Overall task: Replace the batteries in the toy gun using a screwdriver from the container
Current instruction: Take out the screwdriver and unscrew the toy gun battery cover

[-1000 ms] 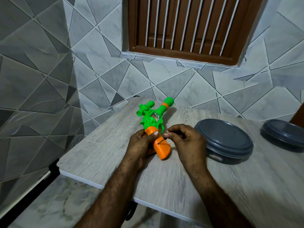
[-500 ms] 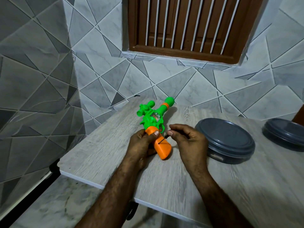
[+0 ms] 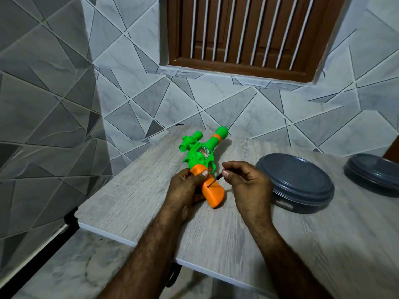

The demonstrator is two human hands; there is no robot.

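Battery change under way: I pin the toy gun (image 3: 203, 156) flat on the wooden table (image 3: 129, 190), its green barrel pointing to about 1 o'clock and its orange grip (image 3: 212, 194) toward me at 6. My left hand (image 3: 185, 188) curls round the top of the grip, thumb pressed across it, so the toy cannot twist under the tool. My right hand (image 3: 246, 184) pinches a small black screwdriver (image 3: 214, 181) between thumb and forefinger, the other fingers curled. Its thin shaft slants down toward 8 o'clock and its tip meets the side of the grip. I judge the battery cover's screw sits there, though the screw itself is too small to make out. The toy lies on its side, I judge, to turn that face up to the tool. At 3 o'clock from the gun, just beside my right hand, sits a closed round grey container (image 3: 295, 182). A second container (image 3: 373, 173) stands well apart at the table's far right. The cover looks shut, so the swap is at an early stage.
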